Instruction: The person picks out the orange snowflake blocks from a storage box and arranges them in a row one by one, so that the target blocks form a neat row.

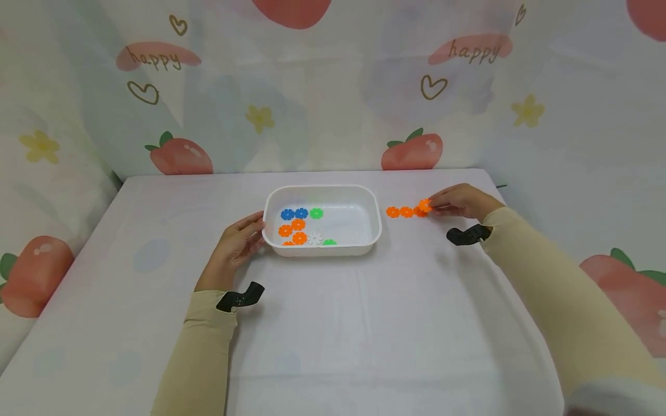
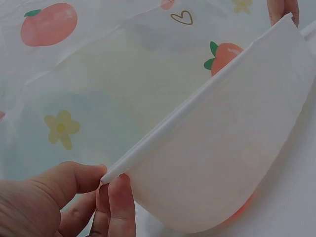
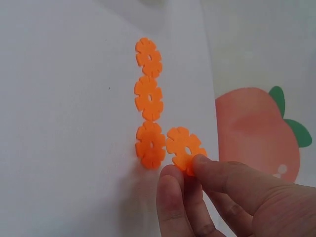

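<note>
My right hand [image 1: 465, 201] pinches an orange snowflake disc [image 3: 180, 143] between thumb and fingers. Three more orange snowflake discs [image 3: 149, 98] lie in a row on the white tabletop, and the held one is close beside the row's near end in the right wrist view. With thumb and fingers my left hand [image 1: 238, 242] grips the left end rim of a white plastic tray [image 1: 372, 249]. Inside the tray are two blue discs [image 1: 294, 214], several orange discs [image 1: 299, 225], a white disc [image 1: 314, 238] and green discs [image 1: 316, 213]; its front wall hides part of some.
A white cloth [image 1: 333, 323] covers the table, whose back edge meets a printed curtain [image 1: 333, 86] with fruit, flowers and hearts. Black wrist devices [image 1: 468, 234] sit at both cuffs. The tray stands left of the orange row.
</note>
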`<state>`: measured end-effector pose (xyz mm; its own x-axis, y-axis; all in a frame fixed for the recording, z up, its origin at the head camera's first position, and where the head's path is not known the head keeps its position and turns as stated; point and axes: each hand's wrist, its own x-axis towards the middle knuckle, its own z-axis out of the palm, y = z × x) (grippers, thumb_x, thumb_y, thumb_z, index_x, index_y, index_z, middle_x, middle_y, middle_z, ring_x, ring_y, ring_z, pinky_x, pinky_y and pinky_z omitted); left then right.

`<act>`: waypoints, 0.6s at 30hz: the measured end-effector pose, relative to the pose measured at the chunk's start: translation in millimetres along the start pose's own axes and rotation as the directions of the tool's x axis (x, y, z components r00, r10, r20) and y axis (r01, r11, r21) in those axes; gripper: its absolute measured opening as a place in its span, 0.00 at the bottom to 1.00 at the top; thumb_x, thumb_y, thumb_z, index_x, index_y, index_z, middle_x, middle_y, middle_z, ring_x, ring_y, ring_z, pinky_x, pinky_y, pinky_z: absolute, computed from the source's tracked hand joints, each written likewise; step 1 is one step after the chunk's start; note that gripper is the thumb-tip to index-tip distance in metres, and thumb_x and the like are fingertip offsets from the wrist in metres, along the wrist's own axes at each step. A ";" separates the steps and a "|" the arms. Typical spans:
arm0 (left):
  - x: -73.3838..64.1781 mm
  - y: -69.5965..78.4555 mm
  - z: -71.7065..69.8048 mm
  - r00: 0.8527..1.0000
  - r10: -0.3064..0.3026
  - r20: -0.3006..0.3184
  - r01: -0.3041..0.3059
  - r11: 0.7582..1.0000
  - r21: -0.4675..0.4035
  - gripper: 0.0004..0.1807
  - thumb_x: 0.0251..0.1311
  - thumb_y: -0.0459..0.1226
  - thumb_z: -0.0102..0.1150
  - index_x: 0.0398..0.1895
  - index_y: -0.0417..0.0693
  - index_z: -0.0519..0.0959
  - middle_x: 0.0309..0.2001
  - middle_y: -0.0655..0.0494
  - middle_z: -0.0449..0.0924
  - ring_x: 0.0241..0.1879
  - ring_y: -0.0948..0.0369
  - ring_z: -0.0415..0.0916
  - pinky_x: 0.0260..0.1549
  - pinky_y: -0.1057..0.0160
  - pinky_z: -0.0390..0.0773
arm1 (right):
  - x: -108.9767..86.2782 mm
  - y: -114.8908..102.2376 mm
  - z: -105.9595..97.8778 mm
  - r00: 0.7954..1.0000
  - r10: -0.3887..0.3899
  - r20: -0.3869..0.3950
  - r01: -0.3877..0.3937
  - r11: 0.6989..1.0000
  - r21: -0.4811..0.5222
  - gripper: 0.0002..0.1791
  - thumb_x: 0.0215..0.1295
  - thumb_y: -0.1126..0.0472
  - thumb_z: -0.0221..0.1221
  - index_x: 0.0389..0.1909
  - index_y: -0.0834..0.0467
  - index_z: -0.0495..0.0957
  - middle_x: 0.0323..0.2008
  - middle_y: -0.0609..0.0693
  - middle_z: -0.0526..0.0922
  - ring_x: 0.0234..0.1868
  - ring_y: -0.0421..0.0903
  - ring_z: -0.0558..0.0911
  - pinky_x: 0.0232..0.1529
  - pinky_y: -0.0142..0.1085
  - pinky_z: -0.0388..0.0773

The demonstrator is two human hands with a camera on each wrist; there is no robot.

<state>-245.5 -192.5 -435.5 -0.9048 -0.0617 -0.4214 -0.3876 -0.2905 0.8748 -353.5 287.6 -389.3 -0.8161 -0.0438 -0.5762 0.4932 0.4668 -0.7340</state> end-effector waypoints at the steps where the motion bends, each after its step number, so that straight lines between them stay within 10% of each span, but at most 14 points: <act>1: -0.2 -0.1 -0.5 1.000 -0.001 -0.003 0.001 1.000 0.003 0.26 0.66 0.36 0.60 0.67 0.48 0.72 0.52 0.55 0.76 0.40 0.63 0.79 0.33 0.73 0.83 | 0.4 1.4 -0.1 1.000 0.002 -0.001 -0.002 1.000 0.004 0.30 0.69 0.63 0.59 0.68 0.71 0.64 0.34 0.47 0.83 0.36 0.42 0.83 0.51 0.34 0.83; 18: 0.0 -1.3 -0.2 1.000 0.004 0.000 -0.004 1.000 -0.006 0.26 0.65 0.36 0.62 0.67 0.49 0.73 0.46 0.60 0.79 0.40 0.64 0.79 0.35 0.72 0.83 | 2.5 14.5 -7.6 0.998 0.056 0.016 -0.057 0.994 0.092 0.31 0.70 0.66 0.58 0.69 0.71 0.61 0.30 0.48 0.83 0.33 0.43 0.84 0.48 0.33 0.83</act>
<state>-244.9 -192.3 -436.7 -0.9064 -0.0634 -0.4176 -0.3825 -0.2958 0.8753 -350.6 301.0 -398.7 -0.7823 -0.0320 -0.6221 0.5648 0.3850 -0.7299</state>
